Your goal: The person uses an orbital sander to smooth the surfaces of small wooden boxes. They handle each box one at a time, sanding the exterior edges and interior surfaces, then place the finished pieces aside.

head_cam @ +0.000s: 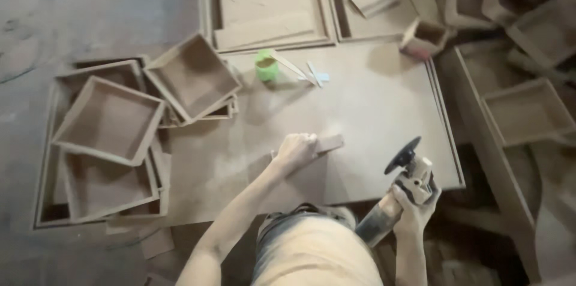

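My left hand (295, 151) is closed on a small flat wooden block (329, 142) that lies on a large brown board (372, 100) used as a work surface. My right hand (414, 205) grips an angle grinder (403, 184) at the board's near right edge, its dark disc (402, 155) raised above the surface and to the right of the block. The grinder's body points down toward me.
Several open square wooden boxes (111, 121) are stacked at the left. A green cup (266, 66) and thin sticks (300, 71) sit at the board's far side. More boxes (528, 112) and framed panels (267, 4) lie at the right and behind.
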